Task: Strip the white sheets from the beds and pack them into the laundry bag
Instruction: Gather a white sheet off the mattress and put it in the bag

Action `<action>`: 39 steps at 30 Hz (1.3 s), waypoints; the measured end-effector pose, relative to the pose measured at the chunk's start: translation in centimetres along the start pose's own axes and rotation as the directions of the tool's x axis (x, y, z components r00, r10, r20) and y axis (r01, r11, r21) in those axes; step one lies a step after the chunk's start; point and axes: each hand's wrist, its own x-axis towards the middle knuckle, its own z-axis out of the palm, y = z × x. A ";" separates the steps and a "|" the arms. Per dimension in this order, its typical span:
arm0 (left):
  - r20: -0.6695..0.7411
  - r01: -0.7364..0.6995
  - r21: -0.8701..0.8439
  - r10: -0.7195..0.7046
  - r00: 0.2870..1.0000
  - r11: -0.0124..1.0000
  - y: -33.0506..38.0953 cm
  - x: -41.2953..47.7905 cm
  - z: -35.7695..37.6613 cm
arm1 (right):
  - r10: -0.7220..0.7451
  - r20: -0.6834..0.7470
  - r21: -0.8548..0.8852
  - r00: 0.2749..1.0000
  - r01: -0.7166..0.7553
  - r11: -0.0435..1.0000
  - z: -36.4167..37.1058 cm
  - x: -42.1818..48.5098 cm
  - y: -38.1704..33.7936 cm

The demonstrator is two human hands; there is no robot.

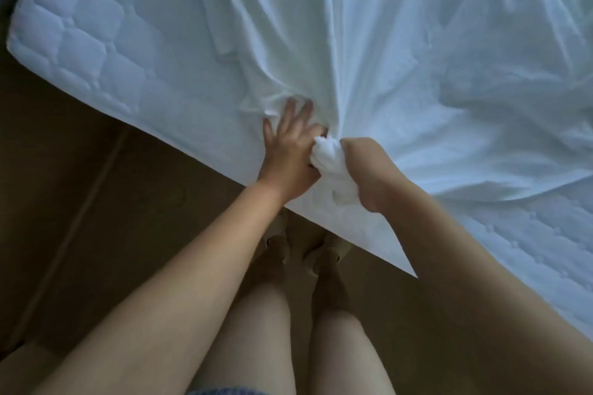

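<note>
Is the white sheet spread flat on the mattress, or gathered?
Partly gathered. The white sheet folds into a bunch gripped by the right hand, and the quilted mattress lies bare beside it.

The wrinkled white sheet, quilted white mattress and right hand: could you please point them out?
Wrinkled white sheet [369, 58]: head view, creased middle.
Quilted white mattress [83, 42]: head view, bare corner.
Right hand [367, 170]: head view, back.
</note>
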 end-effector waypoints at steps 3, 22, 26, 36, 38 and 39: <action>0.183 -0.020 -0.354 0.090 0.979 0.935 3.6 -0.1 -1.3 | -0.098 -0.364 0.087 0.926 0.139 0.987 -2.6 -3.0 1.7; 0.069 0.134 -0.639 -0.117 0.991 0.758 10.0 -10.5 -9.6 | -0.233 -0.205 -0.102 0.951 0.216 0.971 -2.6 -11.2 -3.2; 0.055 -0.298 -0.095 0.304 0.951 0.950 9.7 -12.1 -10.1 | 0.017 -0.073 0.097 0.997 -0.010 0.995 -3.0 -14.7 -4.1; 0.073 -0.036 0.245 0.019 0.997 0.969 12.2 -6.3 -13.2 | -0.493 -0.275 -0.153 0.825 0.469 0.870 -1.6 -17.6 -1.1; 0.102 0.163 0.076 -0.170 0.980 0.984 12.3 -5.8 -14.7 | -0.788 -0.167 -0.557 0.592 0.603 0.571 -1.5 -18.1 0.8; 0.126 0.249 -0.028 -0.244 0.962 0.968 12.5 -5.7 -15.7 | -0.851 -0.052 -0.708 0.523 0.581 0.401 -1.6 -17.7 1.7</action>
